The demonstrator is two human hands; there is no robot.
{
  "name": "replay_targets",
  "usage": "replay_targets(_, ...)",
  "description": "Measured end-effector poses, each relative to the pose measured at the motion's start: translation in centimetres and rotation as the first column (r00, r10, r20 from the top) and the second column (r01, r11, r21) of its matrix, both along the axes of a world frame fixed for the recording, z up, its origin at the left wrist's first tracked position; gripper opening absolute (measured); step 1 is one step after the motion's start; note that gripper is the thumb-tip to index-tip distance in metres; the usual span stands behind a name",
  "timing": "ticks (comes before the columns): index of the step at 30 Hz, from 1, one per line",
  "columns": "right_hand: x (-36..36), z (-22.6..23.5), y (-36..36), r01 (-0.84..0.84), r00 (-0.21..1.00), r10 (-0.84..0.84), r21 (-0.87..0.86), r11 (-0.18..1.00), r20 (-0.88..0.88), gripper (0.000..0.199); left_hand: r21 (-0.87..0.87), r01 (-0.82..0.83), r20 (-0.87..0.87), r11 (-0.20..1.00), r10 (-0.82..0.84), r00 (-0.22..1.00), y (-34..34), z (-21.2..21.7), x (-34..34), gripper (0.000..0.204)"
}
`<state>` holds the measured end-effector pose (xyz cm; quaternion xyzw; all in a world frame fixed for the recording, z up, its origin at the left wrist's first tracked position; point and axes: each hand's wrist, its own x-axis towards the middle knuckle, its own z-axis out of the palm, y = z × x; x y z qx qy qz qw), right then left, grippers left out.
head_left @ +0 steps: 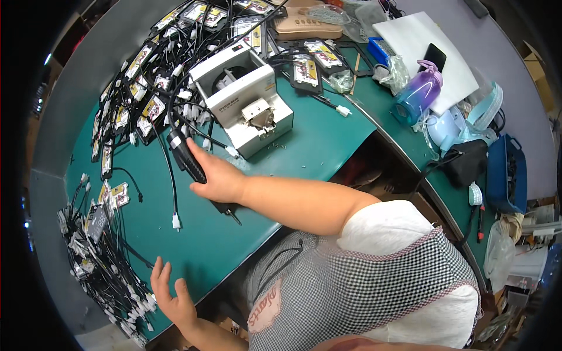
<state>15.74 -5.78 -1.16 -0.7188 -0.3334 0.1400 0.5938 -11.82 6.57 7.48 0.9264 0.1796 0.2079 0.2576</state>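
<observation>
My right hand (219,175) is closed around a black corded handle that looks like an electric screwdriver (186,157). Its cable runs up past the white bench machine (246,96). A dark piece with a thin tip (228,212) shows below that hand; I cannot tell whether it belongs to the tool. My left hand (174,298) is raised with fingers apart and nothing in it, beside a pile of black cables with white connectors (111,281). A single cable with a white plug (175,221) lies on the green mat (216,257) between the hands.
Black units with labels and tangled cables (146,88) heap along the back left. To the right are a purple-blue bottle (418,93), a phone (433,57) on a white sheet (453,76), a black pouch (465,164) and a blue bin (508,175). A gap (380,164) separates two table parts.
</observation>
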Motion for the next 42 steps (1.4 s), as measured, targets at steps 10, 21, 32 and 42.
replay_targets(10, -0.2, -1.1, 0.7, -0.036, 0.991, 0.071, 0.284, 0.958, -0.113, 0.098, 0.16, 0.521, -0.033, 0.838, -0.523, 0.852, -7.0, 5.9, 13.5, 0.036)
replay_targets(21, 0.3, 0.4, -1.5, -0.005, 0.921, 0.186, 0.468, 0.884, -0.341, 0.077, 0.214, 0.804, -0.122, 0.555, -0.802, 0.585, -17.4, 5.3, 25.4, 0.035)
replay_targets(32, 0.6, 3.3, -3.0, -0.029, 0.843, 0.307, 0.531, 0.847, -0.442, 0.06, 0.18, 0.885, -0.16, 0.43, -0.875, 0.458, -20.1, 1.6, 27.3, 0.039)
replay_targets(42, 0.6, 0.9, 0.2, 0.044, 0.885, 0.114, 0.324, 0.945, -0.452, 0.053, 0.183, 0.812, -0.011, 0.554, -0.825, 0.566, -16.2, 0.8, 23.0, 0.025)
